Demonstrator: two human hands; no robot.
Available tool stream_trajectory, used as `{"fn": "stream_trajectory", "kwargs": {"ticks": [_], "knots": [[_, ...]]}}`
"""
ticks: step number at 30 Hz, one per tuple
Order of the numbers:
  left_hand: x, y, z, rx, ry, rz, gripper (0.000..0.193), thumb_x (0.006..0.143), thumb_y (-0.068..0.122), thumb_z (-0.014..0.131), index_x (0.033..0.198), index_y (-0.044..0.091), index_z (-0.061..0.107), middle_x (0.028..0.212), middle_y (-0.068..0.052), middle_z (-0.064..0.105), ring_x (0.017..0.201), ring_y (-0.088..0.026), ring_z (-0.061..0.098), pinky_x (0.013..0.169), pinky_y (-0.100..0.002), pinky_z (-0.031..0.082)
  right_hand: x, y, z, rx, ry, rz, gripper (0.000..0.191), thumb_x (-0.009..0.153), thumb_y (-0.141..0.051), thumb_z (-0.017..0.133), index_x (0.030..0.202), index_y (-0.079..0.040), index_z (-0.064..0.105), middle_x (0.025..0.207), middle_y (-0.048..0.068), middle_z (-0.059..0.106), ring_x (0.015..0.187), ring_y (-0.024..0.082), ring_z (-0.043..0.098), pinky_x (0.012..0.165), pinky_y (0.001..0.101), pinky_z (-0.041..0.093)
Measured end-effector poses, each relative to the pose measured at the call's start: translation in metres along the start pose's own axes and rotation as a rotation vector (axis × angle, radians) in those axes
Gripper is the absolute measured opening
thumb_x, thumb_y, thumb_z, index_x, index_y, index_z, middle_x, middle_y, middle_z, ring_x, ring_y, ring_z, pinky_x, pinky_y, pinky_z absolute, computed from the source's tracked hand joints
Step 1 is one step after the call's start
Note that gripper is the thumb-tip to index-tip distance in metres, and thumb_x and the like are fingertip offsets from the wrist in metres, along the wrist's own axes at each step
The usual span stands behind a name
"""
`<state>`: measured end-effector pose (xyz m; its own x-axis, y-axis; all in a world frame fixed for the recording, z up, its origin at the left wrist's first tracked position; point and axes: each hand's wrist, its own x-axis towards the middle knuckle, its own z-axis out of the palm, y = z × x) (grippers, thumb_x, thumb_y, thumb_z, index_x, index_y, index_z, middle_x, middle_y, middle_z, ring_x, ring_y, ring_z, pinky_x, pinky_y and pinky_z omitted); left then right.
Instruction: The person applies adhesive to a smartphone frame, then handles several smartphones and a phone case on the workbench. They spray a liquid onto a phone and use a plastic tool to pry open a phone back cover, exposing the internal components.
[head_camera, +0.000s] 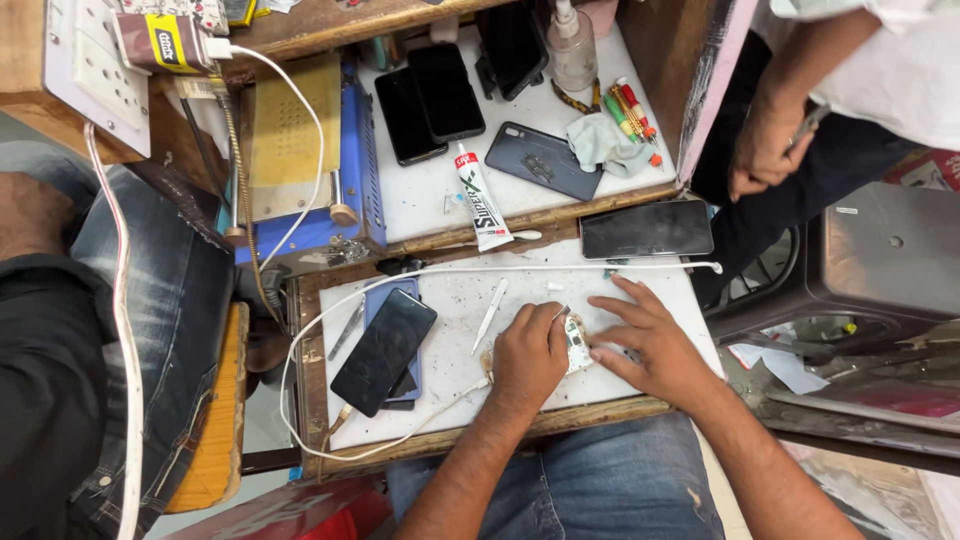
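White small circuit board (577, 343) lies on the white counter (450, 330) near its front edge, between both hands. Left hand (528, 355) sits on the board's left side, grip curled together around a thin metal tool whose tip (562, 313) pokes out above the knuckles; what exactly it clamps is partly hidden. Right hand (645, 335) lies flat just right of the board, grip apart, fingers (615, 310) spread, fingertips touching the board's edge. Left of the hands, a white stylus-like stick (490, 315), then a dark phone (384, 351) stacked tilted on a blue phone case (386, 296), tweezers (346, 330) beside them. A white cable (560, 267) runs across the counter's back edge and loops round the left side. Behind it, another black phone (646, 229) on the wooden ledge, a glue tube (480, 197), a dark phone back (542, 160), two black phones (428, 100), a crumpled cloth (604, 143), small screwdrivers (630, 110), a blue heating machine (300, 160). Another person's hand (765, 150) top right, holding a tool. A denim-clad leg (150, 300) left.
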<state>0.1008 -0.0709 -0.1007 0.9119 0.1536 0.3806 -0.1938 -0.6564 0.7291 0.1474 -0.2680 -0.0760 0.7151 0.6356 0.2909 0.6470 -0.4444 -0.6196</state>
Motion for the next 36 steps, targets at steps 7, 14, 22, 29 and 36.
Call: {"fn": "stream_trajectory", "kwargs": {"ticks": [7, 14, 22, 29, 36], "knots": [[0.0004, -0.0018, 0.0003, -0.026, -0.01, -0.003, 0.015, 0.095, 0.01, 0.066, 0.108, 0.004, 0.069, 0.094, -0.014, 0.07, 0.076, -0.035, 0.071, 0.064, -0.043, 0.058, -0.0003, 0.0071, 0.0015, -0.068, 0.003, -0.041, 0.016, 0.077, -0.02, 0.082, 0.091, -0.013, 0.083, 0.13, 0.006, 0.069, 0.141, 0.035, 0.044, 0.116, 0.0556, 0.03], [0.0017, 0.0025, -0.0041, -0.024, -0.038, -0.026, 0.015, 0.094, 0.01, 0.067, 0.108, 0.004, 0.07, 0.094, -0.014, 0.07, 0.078, -0.034, 0.071, 0.065, -0.042, 0.058, -0.001, 0.0062, 0.0017, -0.001, 0.036, 0.093, 0.023, 0.081, -0.017, 0.079, 0.104, -0.012, 0.079, 0.126, 0.004, 0.073, 0.142, 0.031, 0.048, 0.113, 0.046, 0.043], [0.0025, 0.0001, -0.0045, 0.011, -0.097, 0.002, 0.013, 0.092, 0.01, 0.072, 0.103, 0.004, 0.072, 0.091, -0.011, 0.07, 0.075, -0.03, 0.072, 0.063, -0.039, 0.058, 0.0053, 0.0063, 0.0026, -0.052, 0.017, 0.035, 0.03, 0.076, -0.024, 0.084, 0.104, -0.015, 0.08, 0.127, 0.003, 0.071, 0.14, 0.03, 0.048, 0.119, 0.0517, 0.034], [0.0025, 0.001, -0.0036, 0.027, -0.103, -0.005, 0.011, 0.09, 0.012, 0.075, 0.099, 0.005, 0.073, 0.086, -0.01, 0.067, 0.073, -0.029, 0.07, 0.062, -0.039, 0.057, 0.0067, 0.0067, 0.0022, -0.046, -0.01, 0.08, 0.033, 0.071, -0.028, 0.087, 0.101, -0.016, 0.081, 0.128, 0.002, 0.071, 0.14, 0.03, 0.047, 0.119, 0.0538, 0.03], [0.0017, 0.0006, -0.0045, 0.027, -0.104, 0.012, 0.01, 0.091, 0.01, 0.074, 0.099, 0.004, 0.072, 0.087, -0.01, 0.066, 0.072, -0.028, 0.07, 0.061, -0.038, 0.057, 0.0052, 0.0101, 0.0043, -0.053, -0.019, 0.092, 0.034, 0.071, -0.03, 0.087, 0.102, -0.016, 0.081, 0.128, 0.001, 0.071, 0.14, 0.029, 0.047, 0.12, 0.0528, 0.03]]}}
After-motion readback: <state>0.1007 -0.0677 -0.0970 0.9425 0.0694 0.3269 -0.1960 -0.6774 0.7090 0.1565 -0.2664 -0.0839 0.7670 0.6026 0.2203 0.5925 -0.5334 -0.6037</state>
